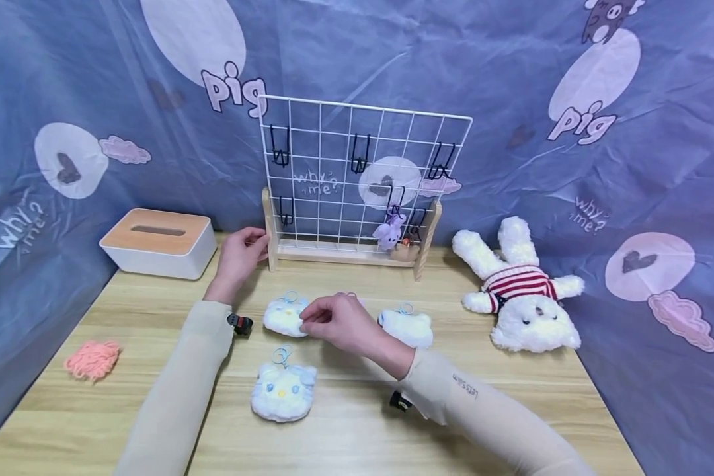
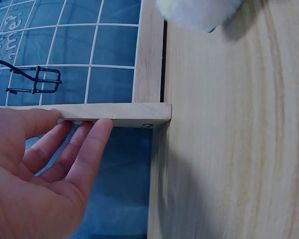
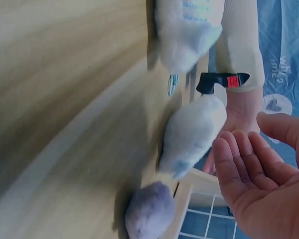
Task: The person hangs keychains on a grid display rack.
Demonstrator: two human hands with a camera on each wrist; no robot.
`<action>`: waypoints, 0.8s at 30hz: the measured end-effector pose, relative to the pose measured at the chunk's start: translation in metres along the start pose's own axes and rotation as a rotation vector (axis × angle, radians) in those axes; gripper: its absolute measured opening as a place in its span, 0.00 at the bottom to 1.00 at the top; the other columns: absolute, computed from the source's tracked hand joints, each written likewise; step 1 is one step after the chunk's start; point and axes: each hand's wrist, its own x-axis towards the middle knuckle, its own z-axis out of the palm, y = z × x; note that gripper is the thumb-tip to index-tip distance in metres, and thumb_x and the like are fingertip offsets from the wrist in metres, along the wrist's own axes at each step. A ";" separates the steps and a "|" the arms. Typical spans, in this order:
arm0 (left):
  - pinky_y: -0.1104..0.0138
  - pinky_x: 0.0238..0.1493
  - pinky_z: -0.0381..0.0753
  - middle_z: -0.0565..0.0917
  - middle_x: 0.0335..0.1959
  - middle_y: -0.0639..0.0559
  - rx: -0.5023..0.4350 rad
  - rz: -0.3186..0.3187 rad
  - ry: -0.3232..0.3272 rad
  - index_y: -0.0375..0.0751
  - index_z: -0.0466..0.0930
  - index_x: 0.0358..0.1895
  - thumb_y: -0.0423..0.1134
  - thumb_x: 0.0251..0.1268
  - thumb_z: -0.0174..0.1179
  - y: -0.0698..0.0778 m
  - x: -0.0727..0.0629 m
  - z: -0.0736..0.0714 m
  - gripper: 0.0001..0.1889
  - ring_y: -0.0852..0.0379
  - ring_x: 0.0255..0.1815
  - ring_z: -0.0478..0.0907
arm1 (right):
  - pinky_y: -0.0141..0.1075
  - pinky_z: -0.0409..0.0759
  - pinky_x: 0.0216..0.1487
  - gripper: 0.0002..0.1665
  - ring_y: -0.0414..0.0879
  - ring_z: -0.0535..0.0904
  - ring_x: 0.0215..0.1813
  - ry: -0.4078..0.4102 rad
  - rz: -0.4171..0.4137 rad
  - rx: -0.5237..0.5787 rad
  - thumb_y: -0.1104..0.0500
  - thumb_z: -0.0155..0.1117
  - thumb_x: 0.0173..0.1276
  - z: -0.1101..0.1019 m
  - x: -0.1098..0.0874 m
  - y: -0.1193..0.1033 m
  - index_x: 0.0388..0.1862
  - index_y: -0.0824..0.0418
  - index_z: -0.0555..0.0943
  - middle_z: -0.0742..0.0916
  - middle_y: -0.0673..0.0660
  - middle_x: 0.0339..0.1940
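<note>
Wooden table (image 1: pixel 357 443), left fingers (image 2: pixel 92 154) pinching rack post (image 2: pixel 152 110), right fingers (image 3: pixel 227 162) loosely bent near plush (image 3: pixel 194 130)

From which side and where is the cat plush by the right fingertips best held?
Probably the plump right end of the cat plush, from the right: the left arm crowds its other side, and its ring is at the far edge.

Right hand (image 3: pixel 269 186) near white plush (image 3: pixel 193 133), purple plush (image 3: pixel 149 210)

Blue cloth backdrop (image 1: pixel 500 73): "pig" printed twice, "why me?" left, right and again behind the white wire grid (image 1: pixel 365 107). Right sleeve (image 1: pixel 494 413): small dark lettering, looks like "LetsSlim".
</note>
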 end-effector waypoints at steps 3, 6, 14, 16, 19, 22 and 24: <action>0.67 0.58 0.97 0.85 0.59 0.30 -0.012 0.000 -0.004 0.27 0.81 0.70 0.39 0.90 0.59 0.000 0.000 0.000 0.20 0.36 0.59 0.90 | 0.23 0.86 0.49 0.09 0.30 0.86 0.40 -0.017 -0.004 0.025 0.59 0.79 0.75 0.006 0.000 0.000 0.49 0.60 0.94 0.96 0.53 0.41; 0.70 0.56 0.96 0.85 0.59 0.30 -0.020 -0.001 -0.003 0.26 0.81 0.70 0.39 0.89 0.59 0.000 0.001 0.000 0.20 0.36 0.59 0.89 | 0.23 0.88 0.45 0.08 0.31 0.85 0.40 -0.027 -0.003 0.052 0.60 0.79 0.75 0.012 0.001 -0.001 0.50 0.61 0.94 0.96 0.55 0.41; 0.70 0.55 0.97 0.85 0.58 0.32 -0.003 -0.003 0.001 0.27 0.82 0.70 0.39 0.89 0.59 0.001 0.002 0.000 0.20 0.40 0.57 0.90 | 0.22 0.89 0.47 0.10 0.31 0.86 0.40 -0.043 0.005 0.073 0.60 0.79 0.75 0.020 0.002 -0.002 0.52 0.62 0.94 0.97 0.57 0.43; 0.71 0.54 0.97 0.85 0.58 0.32 -0.002 -0.001 0.002 0.27 0.82 0.69 0.39 0.89 0.59 0.001 0.002 0.000 0.20 0.40 0.57 0.90 | 0.22 0.89 0.48 0.12 0.31 0.87 0.41 -0.052 0.011 0.066 0.60 0.79 0.75 0.022 0.002 -0.004 0.53 0.61 0.94 0.97 0.56 0.44; 0.73 0.52 0.96 0.86 0.58 0.32 0.001 -0.005 0.003 0.28 0.82 0.69 0.39 0.89 0.59 0.001 0.002 0.000 0.20 0.40 0.57 0.90 | 0.22 0.88 0.49 0.13 0.32 0.89 0.43 -0.067 0.018 0.051 0.59 0.78 0.76 0.025 0.003 -0.007 0.55 0.61 0.94 0.97 0.55 0.45; 0.73 0.52 0.96 0.86 0.59 0.32 0.004 -0.006 -0.001 0.27 0.82 0.70 0.40 0.90 0.59 0.000 0.001 0.000 0.20 0.40 0.57 0.90 | 0.22 0.89 0.48 0.13 0.36 0.91 0.43 -0.068 0.025 0.041 0.60 0.78 0.75 0.029 0.003 -0.009 0.55 0.61 0.94 0.97 0.55 0.45; 0.71 0.54 0.97 0.85 0.59 0.31 -0.002 -0.005 -0.003 0.27 0.81 0.70 0.40 0.90 0.59 0.000 0.001 0.000 0.20 0.39 0.58 0.90 | 0.23 0.89 0.47 0.13 0.39 0.91 0.43 -0.061 0.032 0.038 0.61 0.79 0.74 0.031 0.003 -0.011 0.55 0.62 0.94 0.97 0.56 0.44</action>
